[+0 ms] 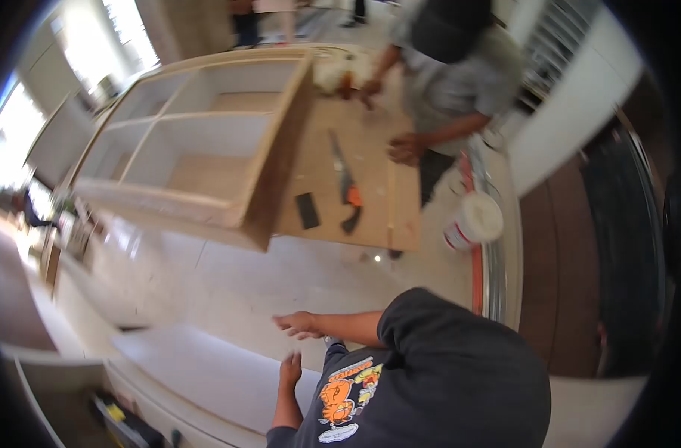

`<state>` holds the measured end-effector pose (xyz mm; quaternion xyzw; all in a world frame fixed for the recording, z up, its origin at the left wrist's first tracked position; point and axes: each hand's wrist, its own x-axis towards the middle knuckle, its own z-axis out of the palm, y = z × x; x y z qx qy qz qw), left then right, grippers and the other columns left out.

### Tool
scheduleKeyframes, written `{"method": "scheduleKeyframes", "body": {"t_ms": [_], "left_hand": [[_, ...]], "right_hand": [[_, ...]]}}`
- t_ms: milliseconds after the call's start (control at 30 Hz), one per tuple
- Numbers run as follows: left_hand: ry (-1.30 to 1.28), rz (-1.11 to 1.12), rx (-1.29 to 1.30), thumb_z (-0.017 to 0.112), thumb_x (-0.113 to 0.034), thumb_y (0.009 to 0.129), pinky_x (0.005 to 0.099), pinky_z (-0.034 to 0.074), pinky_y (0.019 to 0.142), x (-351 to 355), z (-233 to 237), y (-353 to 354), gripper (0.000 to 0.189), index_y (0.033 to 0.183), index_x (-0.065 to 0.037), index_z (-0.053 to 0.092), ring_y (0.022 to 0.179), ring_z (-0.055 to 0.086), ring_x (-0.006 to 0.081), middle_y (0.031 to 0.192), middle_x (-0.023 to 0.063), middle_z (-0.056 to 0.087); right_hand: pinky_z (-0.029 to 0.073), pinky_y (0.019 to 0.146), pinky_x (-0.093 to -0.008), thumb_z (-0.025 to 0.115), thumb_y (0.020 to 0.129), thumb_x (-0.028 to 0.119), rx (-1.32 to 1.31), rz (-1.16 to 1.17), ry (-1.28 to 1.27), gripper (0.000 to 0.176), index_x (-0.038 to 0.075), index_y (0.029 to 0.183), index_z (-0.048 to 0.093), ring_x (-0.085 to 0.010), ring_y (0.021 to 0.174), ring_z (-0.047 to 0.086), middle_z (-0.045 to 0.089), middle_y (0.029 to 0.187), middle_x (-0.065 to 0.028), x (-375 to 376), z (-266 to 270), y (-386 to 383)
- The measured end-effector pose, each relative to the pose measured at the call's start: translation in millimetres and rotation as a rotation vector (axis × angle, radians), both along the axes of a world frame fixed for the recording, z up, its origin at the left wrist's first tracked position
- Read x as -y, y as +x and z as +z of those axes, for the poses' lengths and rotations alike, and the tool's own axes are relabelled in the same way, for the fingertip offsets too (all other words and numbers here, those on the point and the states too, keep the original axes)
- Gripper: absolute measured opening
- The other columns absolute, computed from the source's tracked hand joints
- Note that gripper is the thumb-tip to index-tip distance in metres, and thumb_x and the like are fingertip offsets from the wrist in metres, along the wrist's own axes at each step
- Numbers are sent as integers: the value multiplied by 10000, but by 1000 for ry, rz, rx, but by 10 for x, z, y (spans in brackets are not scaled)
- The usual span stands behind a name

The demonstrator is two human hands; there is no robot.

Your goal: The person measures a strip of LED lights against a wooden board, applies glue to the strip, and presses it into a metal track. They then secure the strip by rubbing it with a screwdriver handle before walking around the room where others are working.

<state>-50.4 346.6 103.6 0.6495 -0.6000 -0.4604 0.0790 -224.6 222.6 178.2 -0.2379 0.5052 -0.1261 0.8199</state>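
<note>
My right hand [299, 325] reaches out over the pale floor, fingers spread apart and holding nothing. Just below it in the view, my left hand [290, 369] is raised near a white panel [206, 366]; it is slightly blurred, its fingers look extended, and nothing shows in it. Both hands are apart from the worktop. Beyond them, a handsaw [342, 170] with an orange and black handle lies on a wooden board [370, 157]. A dark rectangular piece [307, 210] lies beside the saw.
A wooden cabinet frame [254, 179] with several compartments rests at the board's left. Across the board stands a co-worker [460, 82] in a dark cap, hands over it. A white bucket [478, 218] stands right. Tools lie in an open box [64, 396] lower left.
</note>
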Motion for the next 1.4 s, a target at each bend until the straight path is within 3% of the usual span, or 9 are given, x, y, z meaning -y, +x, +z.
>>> {"method": "scheduleKeyframes", "body": {"t_ms": [133,233,333,533,600,767,867,967,1400], "left_hand": [[133,-633,434,677,-273,799,411,530,802,-533,-592,986,346,865,67,682,915,672,354,918,232,694],[371,50,252,671,-255,796,393,542,708,-469,133,709,294,775,38,691,796,685,331,788,211,694],[51,-234,436,536,-423,891,497,483,734,-156,-607,768,490,696,-4,697,772,628,428,774,235,661],[45,-195,182,355,-561,953,397,517,706,982,314,-1143,696,649,-36,697,589,657,275,532,134,623],[-2,-190,77,428,-507,949,378,526,645,1064,463,-1687,631,661,-6,681,528,647,260,563,155,634],[-98,-332,32,568,-248,855,382,531,644,916,368,-2519,295,808,21,679,655,679,269,713,177,673],[-123,-291,6,551,-158,844,341,531,589,579,-34,-2603,231,862,44,662,613,671,220,687,147,667],[5,-157,47,550,-157,840,354,528,627,322,-75,-2782,214,854,22,668,637,670,246,704,144,673],[-430,166,-74,581,-139,890,395,505,712,712,785,-3375,154,918,-4,649,787,636,363,848,188,660]], "right_hand": [[475,657,-274,532,933,502,131,281,-311,508,15,1012,655,-122,738,608,665,824,-85,308,717,-652],[490,596,-316,519,942,448,103,284,-385,467,19,861,684,-155,570,594,606,591,-59,-9,921,-1319],[491,567,-329,554,919,345,-67,368,-581,359,13,850,672,-164,539,589,603,580,-66,-443,794,-2091],[488,645,-465,582,757,192,-1104,107,-642,142,82,728,667,-314,726,637,682,774,-118,-2579,-1041,-4201],[511,731,-445,583,756,193,-1364,971,-768,154,88,736,694,-279,824,660,668,747,-122,-3738,-1895,-5240],[517,553,-397,603,809,188,-1384,624,-66,186,78,730,732,-237,627,684,697,706,-92,-5574,-1514,-6237],[501,531,-415,621,813,239,-1066,-716,471,183,89,754,709,-242,557,655,680,699,-83,-5831,-1349,-6261],[514,598,-431,634,762,168,-1347,675,-351,108,70,733,670,-301,683,662,666,720,-113,-5708,-1262,-6314],[478,567,-279,623,836,160,-944,-453,-192,193,-11,915,663,-132,669,619,629,735,-44,-2813,-575,-6538]]}}
